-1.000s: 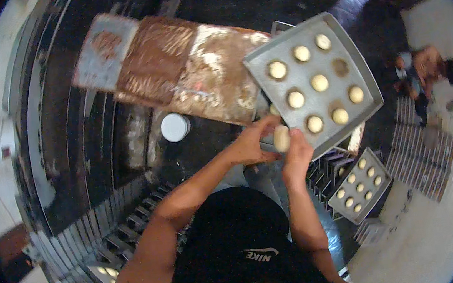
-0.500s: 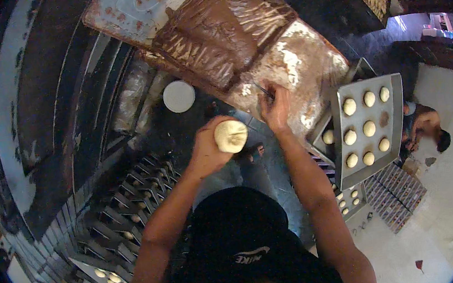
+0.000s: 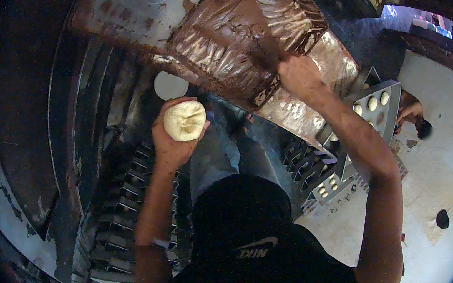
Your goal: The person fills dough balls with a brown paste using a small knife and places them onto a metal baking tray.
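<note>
A round of pale dough (image 3: 184, 123) with a creased hollow in its top rests in my left hand (image 3: 167, 148), fingers curled round it. My right hand (image 3: 302, 77) is closed at the near right edge of a plastic-lined slab of brown, chocolate-like paste (image 3: 224, 27). A dark, paste-coloured tool (image 3: 268, 54) runs from that fist into the paste; blur and paste hide its exact shape. Beside the paste lies a floury, brown-stained board (image 3: 293, 114), partly under my right forearm.
At right, a metal tray (image 3: 390, 117) of dough balls stands tilted, partly behind my right arm. A lower tray (image 3: 322, 193) holds more. Stacked dark racks (image 3: 126, 214) fill the left. A white round lid (image 3: 171, 85) lies beyond my left hand. Another person (image 3: 410, 112) crouches at far right.
My right hand has moved from the floury board up to the paste, carrying the tool into it. My left hand has shifted left with the dough, whose hollow now faces up. The view has turned slightly.
</note>
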